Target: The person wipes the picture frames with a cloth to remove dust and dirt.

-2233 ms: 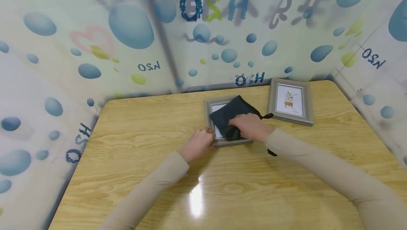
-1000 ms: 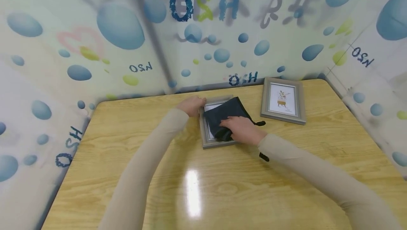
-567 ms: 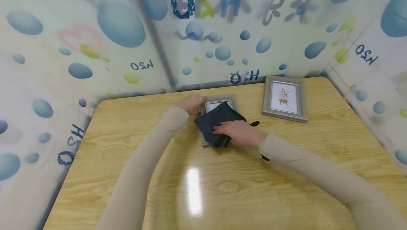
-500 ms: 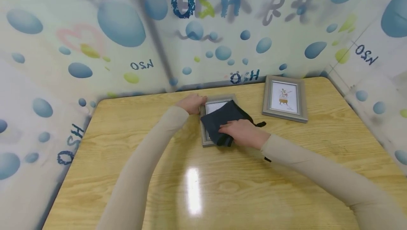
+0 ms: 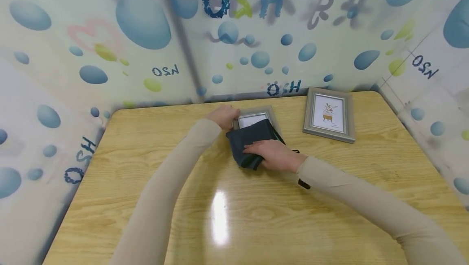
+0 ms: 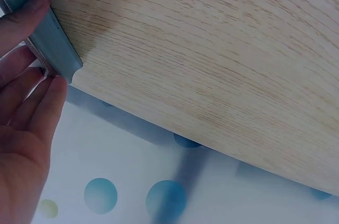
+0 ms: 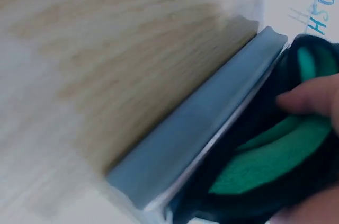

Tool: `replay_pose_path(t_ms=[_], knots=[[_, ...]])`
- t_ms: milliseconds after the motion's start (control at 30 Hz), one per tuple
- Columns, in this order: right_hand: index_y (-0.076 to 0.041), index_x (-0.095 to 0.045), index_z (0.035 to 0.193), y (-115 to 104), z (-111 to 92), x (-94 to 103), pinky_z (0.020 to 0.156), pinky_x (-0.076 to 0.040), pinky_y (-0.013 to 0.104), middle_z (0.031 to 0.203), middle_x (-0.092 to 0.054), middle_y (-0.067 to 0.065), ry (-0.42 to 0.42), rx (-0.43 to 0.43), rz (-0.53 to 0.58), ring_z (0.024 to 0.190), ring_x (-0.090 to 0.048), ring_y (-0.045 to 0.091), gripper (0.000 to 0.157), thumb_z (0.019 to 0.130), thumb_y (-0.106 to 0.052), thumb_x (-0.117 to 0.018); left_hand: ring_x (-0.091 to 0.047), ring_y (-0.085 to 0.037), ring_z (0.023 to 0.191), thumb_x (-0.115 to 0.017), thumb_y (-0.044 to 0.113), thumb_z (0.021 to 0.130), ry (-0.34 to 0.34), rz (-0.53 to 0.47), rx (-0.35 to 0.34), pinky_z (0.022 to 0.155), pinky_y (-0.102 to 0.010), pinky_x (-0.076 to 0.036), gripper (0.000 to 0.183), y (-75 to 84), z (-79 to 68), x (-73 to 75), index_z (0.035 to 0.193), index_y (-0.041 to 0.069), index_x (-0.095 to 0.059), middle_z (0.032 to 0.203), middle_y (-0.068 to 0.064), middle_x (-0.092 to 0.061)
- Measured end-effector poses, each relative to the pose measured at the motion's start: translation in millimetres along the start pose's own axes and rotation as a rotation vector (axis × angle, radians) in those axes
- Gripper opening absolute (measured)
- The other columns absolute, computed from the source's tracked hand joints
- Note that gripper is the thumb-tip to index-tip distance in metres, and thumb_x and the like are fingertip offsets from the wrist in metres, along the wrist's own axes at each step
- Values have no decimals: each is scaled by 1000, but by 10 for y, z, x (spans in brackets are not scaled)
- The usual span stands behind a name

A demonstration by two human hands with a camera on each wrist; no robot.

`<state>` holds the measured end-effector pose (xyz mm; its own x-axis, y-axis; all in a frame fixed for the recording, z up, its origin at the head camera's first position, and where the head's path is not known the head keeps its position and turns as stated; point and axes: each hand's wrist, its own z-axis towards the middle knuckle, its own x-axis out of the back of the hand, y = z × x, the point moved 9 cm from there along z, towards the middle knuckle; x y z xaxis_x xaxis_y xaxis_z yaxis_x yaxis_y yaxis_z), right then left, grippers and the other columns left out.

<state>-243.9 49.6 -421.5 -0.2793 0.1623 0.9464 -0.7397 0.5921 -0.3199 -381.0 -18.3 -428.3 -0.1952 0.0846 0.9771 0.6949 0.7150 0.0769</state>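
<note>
The cloth (image 5: 249, 136) has slid nearer the person, pinched by the fingers of the right hand (image 5: 274, 154); beneath them lies the picture frame (image 5: 272, 117), its edge pinched by the left hand (image 5: 223, 116).

Dark cloth (image 5: 249, 134) half-hides the left frame (image 5: 256, 115); the bottom edge crops both sleeves (image 5: 161, 191).

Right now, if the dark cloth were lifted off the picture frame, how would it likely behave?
The dark cloth would probably flop, since it bunches into soft folds under the right hand. It is likely light for its size, as it looks like nothing but fabric. Its green inner side looks fuzzy, so slipping seems unlikely.
</note>
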Motion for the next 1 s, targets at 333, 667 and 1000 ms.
replay_pose_path(t_ms=[333, 667, 1000], knots=[[-7, -58, 132, 93, -342, 42, 96, -45, 47, 133, -56, 12, -43, -47, -90, 123, -51, 32, 55, 80, 13, -65, -62, -32, 89, -62, -13, 76, 40, -22, -25, 79, -41, -51, 28, 44, -36, 20, 100, 2, -65, 97, -15, -66], [-7, -63, 123, 156, -472, 96, 88, -51, 46, 126, -62, 12, -23, -229, -300, 119, -54, 34, 43, 82, 0, -74, -62, -32, 97, -60, -15, 78, 7, -60, 22, 86, -39, -50, 33, 1, 2, -20, 106, 2, -63, 106, -15, -67], [-5, -63, 124, 143, -473, 77, 86, -52, 46, 124, -63, 13, 30, -207, -337, 117, -56, 34, 44, 82, -3, -76, -36, -31, 134, -73, 30, 87, -137, -150, 77, 109, -39, -30, 73, -19, -27, -105, 145, 2, -39, 148, -19, -34]])
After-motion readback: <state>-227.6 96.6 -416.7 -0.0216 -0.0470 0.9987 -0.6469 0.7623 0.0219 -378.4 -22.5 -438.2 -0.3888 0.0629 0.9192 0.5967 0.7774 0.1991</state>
